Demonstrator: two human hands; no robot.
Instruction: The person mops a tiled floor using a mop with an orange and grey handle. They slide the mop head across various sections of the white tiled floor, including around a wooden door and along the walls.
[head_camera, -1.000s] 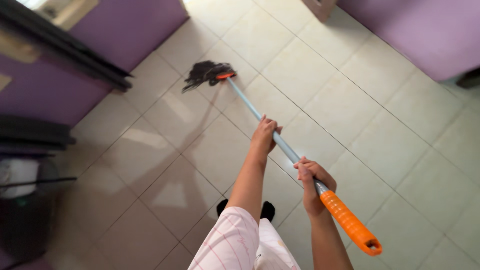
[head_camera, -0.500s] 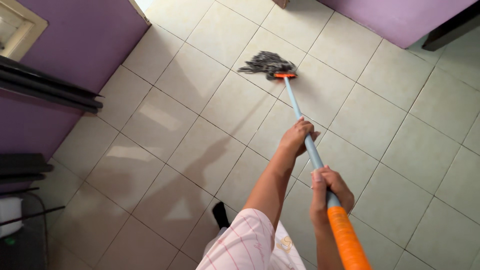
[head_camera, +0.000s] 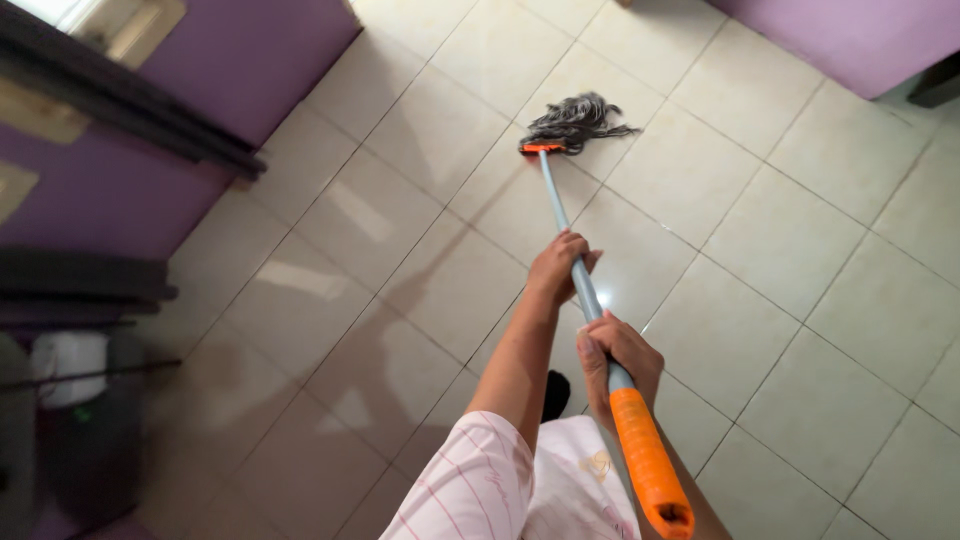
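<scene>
We are gripping the mop handle (head_camera: 563, 238) with both hands: the left hand (head_camera: 560, 267) clamped higher on the grey pole, the right hand (head_camera: 618, 352) just above the orange grip. The mop head (head_camera: 572, 122) is resting on the tiled floor (head_camera: 800, 250), whose nearer tiles are glistening; the rest appear unmopped.

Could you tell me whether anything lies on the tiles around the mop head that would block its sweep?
Nothing visible does. The mop head rests on bare tiled floor, apart from the purple walls. The left hand and right hand both grip the mop handle directly.
</scene>
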